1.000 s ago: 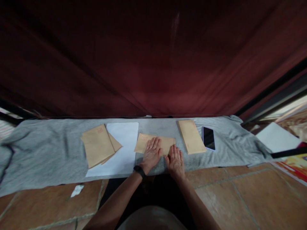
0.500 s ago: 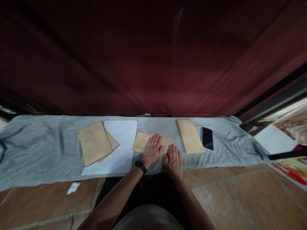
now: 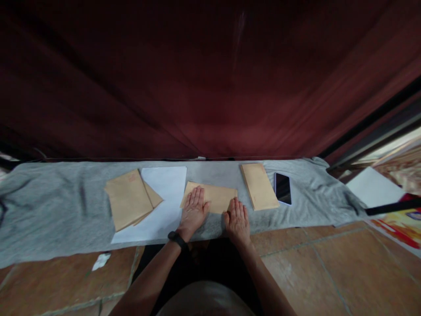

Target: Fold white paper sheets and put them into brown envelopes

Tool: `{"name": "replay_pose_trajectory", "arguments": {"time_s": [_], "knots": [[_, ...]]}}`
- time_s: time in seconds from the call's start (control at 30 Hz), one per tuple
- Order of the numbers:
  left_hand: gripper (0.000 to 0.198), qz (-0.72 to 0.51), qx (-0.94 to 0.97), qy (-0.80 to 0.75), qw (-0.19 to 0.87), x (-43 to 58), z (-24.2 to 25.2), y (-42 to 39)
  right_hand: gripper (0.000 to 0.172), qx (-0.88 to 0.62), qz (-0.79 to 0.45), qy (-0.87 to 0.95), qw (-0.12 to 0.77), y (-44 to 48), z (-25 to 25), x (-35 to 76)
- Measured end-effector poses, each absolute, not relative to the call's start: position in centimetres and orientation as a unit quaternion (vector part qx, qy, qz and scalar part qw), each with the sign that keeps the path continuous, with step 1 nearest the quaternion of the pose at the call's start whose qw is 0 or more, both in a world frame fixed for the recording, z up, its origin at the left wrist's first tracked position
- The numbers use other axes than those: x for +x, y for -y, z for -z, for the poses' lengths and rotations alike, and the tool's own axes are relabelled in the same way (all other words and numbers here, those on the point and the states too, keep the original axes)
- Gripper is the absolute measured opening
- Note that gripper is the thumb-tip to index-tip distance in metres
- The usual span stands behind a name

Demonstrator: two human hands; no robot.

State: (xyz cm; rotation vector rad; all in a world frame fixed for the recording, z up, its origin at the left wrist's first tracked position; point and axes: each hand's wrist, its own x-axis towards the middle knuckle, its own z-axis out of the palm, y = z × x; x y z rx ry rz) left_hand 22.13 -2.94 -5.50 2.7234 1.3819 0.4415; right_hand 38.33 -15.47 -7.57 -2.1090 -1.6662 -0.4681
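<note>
A brown paper envelope (image 3: pixel 219 198) lies flat on the grey cloth (image 3: pixel 88 188) in front of me. My left hand (image 3: pixel 194 210) rests flat on its left part, palm down with the fingers extended, and covers that end. At its lower right corner lies my right hand (image 3: pixel 238 221), also palm down with fingers stretched out. To the left, several brown envelopes (image 3: pixel 128 199) overlap on white paper (image 3: pixel 169 188). A neat stack of brown envelopes (image 3: pixel 260 188) sits to the right of my right hand.
A phone (image 3: pixel 283 188) with a dark screen lies right of the stack. Dark red material (image 3: pixel 210 87) rises behind the cloth. A white scrap (image 3: pixel 101 261) is on the tiled floor (image 3: pixel 296 267). At the far right is a white sheet (image 3: pixel 375 188) beside a colourful print.
My left hand has slid left along the envelope, uncovering its middle and covering the red print at its left end. My right hand has stayed almost where it was.
</note>
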Motion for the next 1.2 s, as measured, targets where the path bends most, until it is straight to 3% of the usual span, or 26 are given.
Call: {"name": "replay_pose_trajectory", "arguments": {"time_s": [0.4,0.67,1.0,1.2], "knots": [[0.06,-0.153,0.882,-0.443,0.046,21.9,5.9,2.6,0.051,-0.761,0.068,0.608,0.217,13.7,5.6,37.3],[0.06,-0.139,0.887,-0.44,0.038,21.7,5.7,2.6,0.055,-0.752,0.014,0.626,0.206,12.3,5.6,34.8],[0.061,-0.155,0.887,-0.434,0.033,21.7,5.3,3.0,0.043,-0.812,-0.017,0.558,0.173,10.7,3.4,40.9],[0.058,-0.17,0.889,-0.422,0.05,21.4,5.1,3.1,0.034,-0.81,-0.173,0.495,0.264,7.1,1.9,44.2]]}}
